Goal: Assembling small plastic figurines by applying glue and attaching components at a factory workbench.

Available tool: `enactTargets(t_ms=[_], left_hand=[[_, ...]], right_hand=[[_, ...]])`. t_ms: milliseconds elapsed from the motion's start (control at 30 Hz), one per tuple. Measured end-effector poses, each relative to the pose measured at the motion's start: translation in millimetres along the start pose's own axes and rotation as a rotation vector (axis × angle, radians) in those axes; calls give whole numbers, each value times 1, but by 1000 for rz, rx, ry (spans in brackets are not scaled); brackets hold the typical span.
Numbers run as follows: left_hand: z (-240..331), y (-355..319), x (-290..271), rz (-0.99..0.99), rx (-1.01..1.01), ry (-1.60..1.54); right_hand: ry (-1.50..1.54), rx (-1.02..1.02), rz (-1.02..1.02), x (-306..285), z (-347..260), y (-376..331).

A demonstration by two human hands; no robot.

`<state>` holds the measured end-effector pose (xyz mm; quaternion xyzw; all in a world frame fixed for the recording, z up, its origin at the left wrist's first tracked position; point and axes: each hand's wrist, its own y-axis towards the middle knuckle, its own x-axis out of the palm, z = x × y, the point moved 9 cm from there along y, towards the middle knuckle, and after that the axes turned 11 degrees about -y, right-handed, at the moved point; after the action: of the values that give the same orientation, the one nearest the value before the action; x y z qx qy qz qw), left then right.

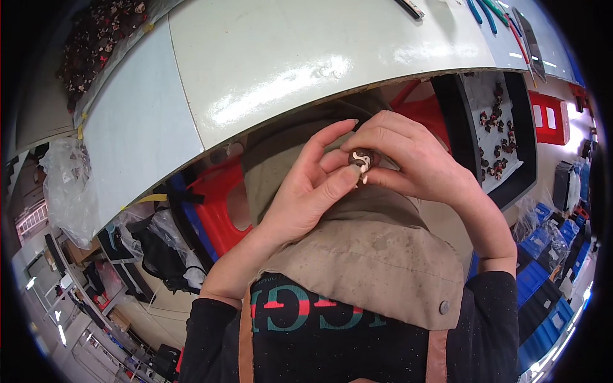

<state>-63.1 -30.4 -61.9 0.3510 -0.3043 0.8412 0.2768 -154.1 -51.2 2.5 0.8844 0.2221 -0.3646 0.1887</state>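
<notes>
Both my hands meet over my lap, just short of the table's near edge. Between them is a small dark brown and cream figurine. My left hand pinches it from the left, its thumb pressed against the front and its index finger stretched out above. From the right, my right hand grips it with thumb and fingers, which hide part of its far side. The figurine's exact shape is too small to make out.
A glossy white table lies ahead. Many similar small dark pieces are heaped at the far left. On the right, a black tray holds several more. Pliers lie at the far right. A red stool is under me.
</notes>
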Motion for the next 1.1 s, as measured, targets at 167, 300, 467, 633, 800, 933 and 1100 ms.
enactTargets(t_ms=[167, 300, 467, 633, 800, 933, 1100], left_hand=[[5, 4, 3, -8, 0, -167], [3, 6, 5, -49, -3, -211], [3, 7, 7, -52, -25, -194], [4, 6, 7, -32, -30, -131], [4, 5, 5, -17, -18, -116], [4, 4, 7, -104, -35, -81], [4, 3, 5, -119, -30, -71]], right_hand=[[182, 206, 180, -1, 14, -6], [214, 266, 266, -3, 25, -17], [213, 264, 254, -3, 25, -18], [233, 247, 244, -7, 25, -18], [236, 243, 239, -11, 22, -18], [254, 237, 255, -13, 22, -19], [260, 247, 255, -12, 19, -19]])
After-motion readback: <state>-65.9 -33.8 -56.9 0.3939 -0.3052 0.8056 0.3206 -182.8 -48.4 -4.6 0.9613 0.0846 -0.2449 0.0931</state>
